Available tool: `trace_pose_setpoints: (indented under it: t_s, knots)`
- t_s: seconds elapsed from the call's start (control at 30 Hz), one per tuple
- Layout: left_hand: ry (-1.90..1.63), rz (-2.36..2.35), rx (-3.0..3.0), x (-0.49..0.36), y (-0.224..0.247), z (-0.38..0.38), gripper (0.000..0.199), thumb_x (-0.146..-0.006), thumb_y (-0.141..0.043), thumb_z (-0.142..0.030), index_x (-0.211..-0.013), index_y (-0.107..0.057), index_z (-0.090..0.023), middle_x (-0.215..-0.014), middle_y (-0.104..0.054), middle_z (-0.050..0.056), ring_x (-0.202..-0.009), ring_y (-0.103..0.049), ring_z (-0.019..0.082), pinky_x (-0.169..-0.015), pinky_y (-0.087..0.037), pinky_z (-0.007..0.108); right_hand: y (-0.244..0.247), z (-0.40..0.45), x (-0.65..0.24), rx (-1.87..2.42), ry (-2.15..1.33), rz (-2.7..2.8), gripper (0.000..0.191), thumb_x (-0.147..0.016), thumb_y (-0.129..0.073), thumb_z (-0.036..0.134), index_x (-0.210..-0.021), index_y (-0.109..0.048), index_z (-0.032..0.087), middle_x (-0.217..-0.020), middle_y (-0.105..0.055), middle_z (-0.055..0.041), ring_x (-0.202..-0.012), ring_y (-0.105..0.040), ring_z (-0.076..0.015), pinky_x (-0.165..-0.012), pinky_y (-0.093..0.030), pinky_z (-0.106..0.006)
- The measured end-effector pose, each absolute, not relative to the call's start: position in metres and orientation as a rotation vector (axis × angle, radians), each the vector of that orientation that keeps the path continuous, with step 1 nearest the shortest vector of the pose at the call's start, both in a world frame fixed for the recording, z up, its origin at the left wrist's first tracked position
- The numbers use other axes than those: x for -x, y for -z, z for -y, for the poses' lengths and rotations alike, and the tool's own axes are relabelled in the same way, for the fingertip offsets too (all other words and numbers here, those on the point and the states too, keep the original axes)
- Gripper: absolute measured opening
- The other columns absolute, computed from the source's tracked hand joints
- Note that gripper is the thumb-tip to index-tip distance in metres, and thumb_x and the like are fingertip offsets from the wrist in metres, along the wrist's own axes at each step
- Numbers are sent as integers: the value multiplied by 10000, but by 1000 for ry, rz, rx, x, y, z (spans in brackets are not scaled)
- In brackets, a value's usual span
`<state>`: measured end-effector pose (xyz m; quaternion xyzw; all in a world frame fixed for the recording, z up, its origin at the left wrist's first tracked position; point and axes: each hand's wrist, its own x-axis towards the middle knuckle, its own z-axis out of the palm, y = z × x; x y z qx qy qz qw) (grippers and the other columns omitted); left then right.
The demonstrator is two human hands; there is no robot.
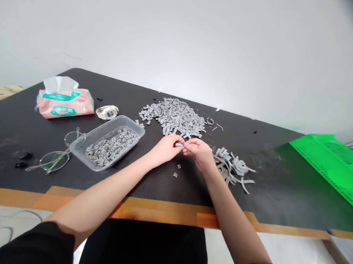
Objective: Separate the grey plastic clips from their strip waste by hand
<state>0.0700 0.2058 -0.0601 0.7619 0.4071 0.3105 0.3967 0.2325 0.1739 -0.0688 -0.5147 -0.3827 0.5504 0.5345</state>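
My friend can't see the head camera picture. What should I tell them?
A person's left hand and right hand meet over a black table, pinching a small grey piece. Nearby are heaped grey pieces, a clear tub of small parts and loose grey strips; glasses, a watch and pink tissue packet are on the left.

pink tissue pack [65,104] | white watch [106,113] just beside | eyeglasses [55,160] | green rack [335,167], right
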Motion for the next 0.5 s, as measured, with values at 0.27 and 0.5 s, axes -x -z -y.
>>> trace_pose_setpoints:
  t_s: [0.27,0.5]
  knots:
    - [-728,-1114,-2324,-73,66,-198,179,-917,-502,-181,-937,-680,-164,-962,-672,104,-954,-648,255,-901,-506,369,75,-173,-228,1395,-1145,1070,288,-671,-792,315,-907,-695,181,-616,-722,10,-492,-666,-146,-519,-562,-258]
    - [-818,-1135,-1967,-71,57,-202,102,-847,-603,-241,-847,-678,-172,-906,-671,67,-857,-623,228,-842,-483,363,72,-173,-231,1343,-996,1027,242,-689,-784,316,-863,-680,184,-618,-686,22,-511,-623,-121,-541,-514,-243]
